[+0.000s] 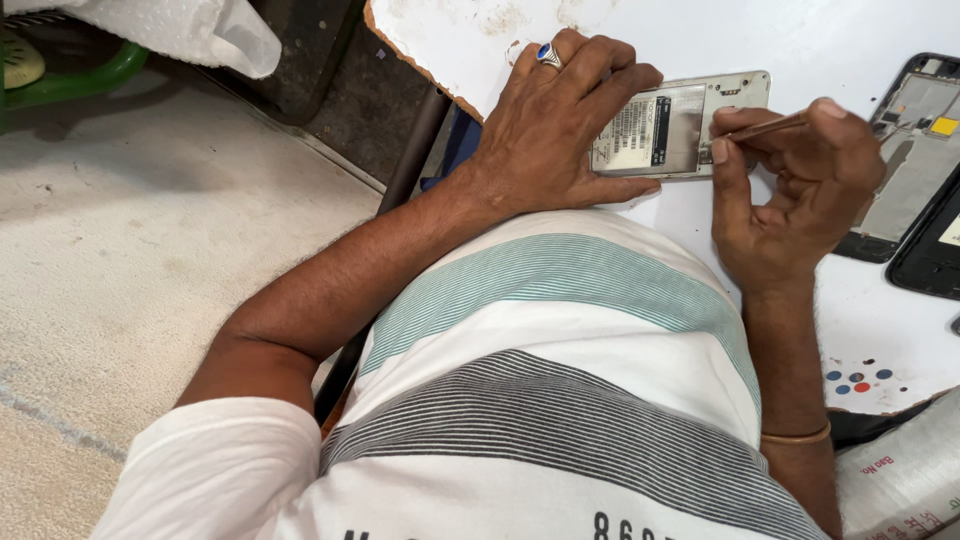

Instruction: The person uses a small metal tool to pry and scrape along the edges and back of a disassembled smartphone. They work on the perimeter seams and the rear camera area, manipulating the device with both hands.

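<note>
A bare concrete floor (150,250) fills the left of the view, with a crumpled white plastic sheet (200,30) at the top edge. Next comes the chipped corner of a white bench (800,40), where a person in a striped shirt (560,380) works on an opened phone (680,125). The left hand (560,125), a blue-stoned ring (548,55) on one finger, lies spread over the phone's left end, fingers curled across the top edge and thumb along the lower edge, pinning it flat to the bench. The phone rests back-side up with its cover off, battery and silver frame exposed, directly between the two hands. To its right, the right hand (790,180) is pinched closed around a thin metal tool (770,127), seemingly tweezers, the tip touching the phone's right-hand end.

The phone looks light, stiff and thin, with delicate exposed parts inside; it would likely slide on the smooth bench unless held, and is best gripped by its rigid outer edges rather than the open interior.

Farther right lie two black phone frames (915,150), one partly overlapping the other, near the bench's edge. A thin bangle (795,436) circles the right wrist, beside small coloured dots (858,380) on the bench.
</note>
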